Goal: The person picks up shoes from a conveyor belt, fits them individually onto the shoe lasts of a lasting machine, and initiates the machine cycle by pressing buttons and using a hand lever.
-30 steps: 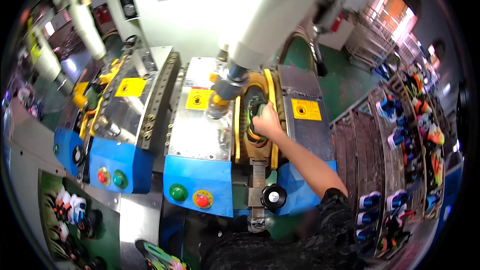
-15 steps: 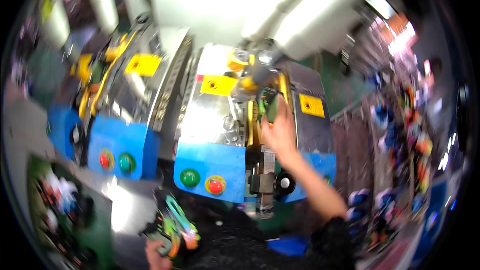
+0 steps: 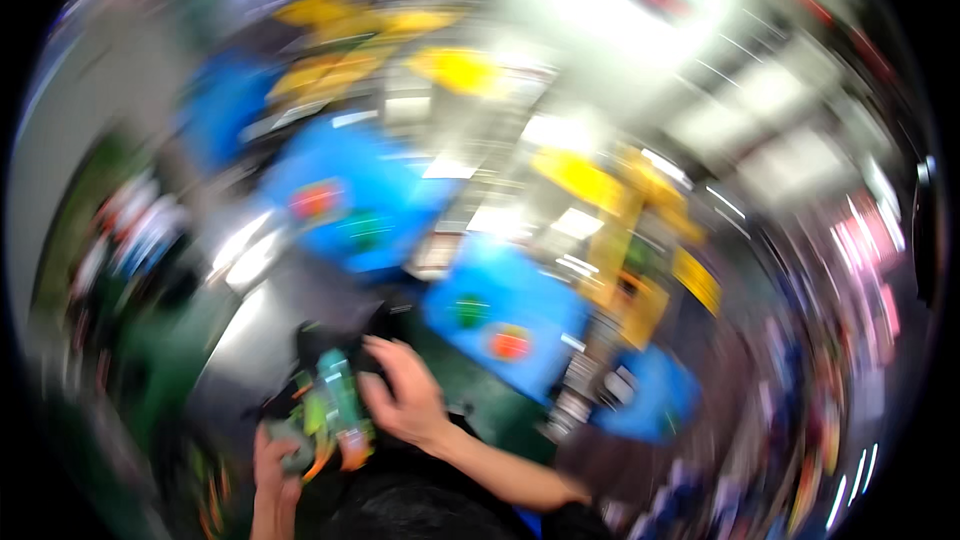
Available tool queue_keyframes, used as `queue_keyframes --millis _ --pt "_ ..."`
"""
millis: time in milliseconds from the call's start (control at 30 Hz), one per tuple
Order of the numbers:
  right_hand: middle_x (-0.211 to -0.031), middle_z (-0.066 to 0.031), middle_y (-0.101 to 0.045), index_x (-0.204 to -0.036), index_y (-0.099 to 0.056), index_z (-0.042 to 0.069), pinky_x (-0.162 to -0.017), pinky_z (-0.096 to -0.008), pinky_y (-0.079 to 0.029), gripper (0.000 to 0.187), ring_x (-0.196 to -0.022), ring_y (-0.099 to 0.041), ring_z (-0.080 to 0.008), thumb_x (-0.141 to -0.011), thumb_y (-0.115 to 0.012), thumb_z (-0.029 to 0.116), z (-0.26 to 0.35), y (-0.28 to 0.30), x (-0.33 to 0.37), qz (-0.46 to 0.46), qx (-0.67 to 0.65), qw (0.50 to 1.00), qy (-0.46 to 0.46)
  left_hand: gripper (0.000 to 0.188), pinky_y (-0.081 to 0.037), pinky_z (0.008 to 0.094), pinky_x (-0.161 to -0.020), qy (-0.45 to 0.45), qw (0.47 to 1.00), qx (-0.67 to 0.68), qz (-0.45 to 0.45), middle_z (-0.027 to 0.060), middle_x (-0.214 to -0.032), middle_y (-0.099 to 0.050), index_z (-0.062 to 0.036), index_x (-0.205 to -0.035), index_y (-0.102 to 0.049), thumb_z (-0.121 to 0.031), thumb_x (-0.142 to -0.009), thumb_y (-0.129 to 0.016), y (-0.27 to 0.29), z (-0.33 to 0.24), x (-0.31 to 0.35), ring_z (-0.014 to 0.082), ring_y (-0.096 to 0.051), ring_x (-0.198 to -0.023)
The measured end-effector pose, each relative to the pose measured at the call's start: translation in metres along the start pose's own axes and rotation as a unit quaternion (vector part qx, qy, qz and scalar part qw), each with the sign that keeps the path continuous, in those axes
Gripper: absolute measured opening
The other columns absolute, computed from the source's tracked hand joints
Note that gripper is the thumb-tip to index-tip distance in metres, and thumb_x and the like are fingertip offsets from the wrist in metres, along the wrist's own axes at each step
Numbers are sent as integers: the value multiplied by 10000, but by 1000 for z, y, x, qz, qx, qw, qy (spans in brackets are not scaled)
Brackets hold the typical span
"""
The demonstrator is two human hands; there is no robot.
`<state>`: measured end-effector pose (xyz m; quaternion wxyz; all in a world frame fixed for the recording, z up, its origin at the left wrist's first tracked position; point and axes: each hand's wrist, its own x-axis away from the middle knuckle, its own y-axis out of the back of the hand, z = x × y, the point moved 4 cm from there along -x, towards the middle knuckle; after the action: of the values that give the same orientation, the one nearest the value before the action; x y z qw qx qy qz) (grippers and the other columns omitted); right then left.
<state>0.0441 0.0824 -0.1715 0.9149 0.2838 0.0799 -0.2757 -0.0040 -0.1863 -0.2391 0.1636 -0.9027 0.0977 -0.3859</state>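
Note:
My left hand [image 3: 275, 465], low in the view, is closed around the grey-green end of a multicoloured shoe [image 3: 340, 395]. Black, green, teal and orange parts show on it, though blur hides its finer shape. From the right, my right hand [image 3: 405, 395] comes in beside the shoe's upper part. Its fingers and thumb are apart, pointing left, with a dark area between them. Whether they touch the shoe, I cannot tell.
Ahead are two machines with blue front panels, the left one [image 3: 370, 210] and the right one [image 3: 520, 300], bearing red and green buttons. A metal tabletop [image 3: 235, 360] lies at left. Colourful items [image 3: 140, 230] sit beyond it; racks [image 3: 800, 420] blur at right.
My right hand has left the right machine, where it held a green and dark item, and moved down-left to the shoe. The view has swung, and the machines appear tilted and smeared.

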Motion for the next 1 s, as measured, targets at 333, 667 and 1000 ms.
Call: queue_keyframes --millis 333,667,1000 --pt "-1191 -111 -637 -1248 -542 -17 -939 -315 -480 392 -1082 -613 -186 -859 -543 -66 -26 -128 104 369 -221 857 -285 767 -368 378 -1064 -256 849 -356 -294 190 -1294 -488 -20 -1432 -295 -95 -747 -632 164 26 -7 287 -470 -1253" --pt "-1502 -271 -285 -1490 -200 -6 -1165 -413 -243 908 -1411 -288 -391 -758 -725 104 36 -342 102 400 -38 885 -235 714 -340 394 -1093 -253 785 -336 -454 248 -1377 -445 51 -1395 -333 -40 -765 -655 275 -17 37 352 -441 -1303" --pt "-1196 -180 -552 -1401 -311 -61 -998 -339 -432 793 -1135 -546 -258 -690 -638 69 98 -350 42 280 -341 813 -380 582 -393 353 -968 -155 915 -210 -306 85 -1182 -464 -30 -1259 -414 -34 -743 -682 389 -75 9 196 -462 -1073"
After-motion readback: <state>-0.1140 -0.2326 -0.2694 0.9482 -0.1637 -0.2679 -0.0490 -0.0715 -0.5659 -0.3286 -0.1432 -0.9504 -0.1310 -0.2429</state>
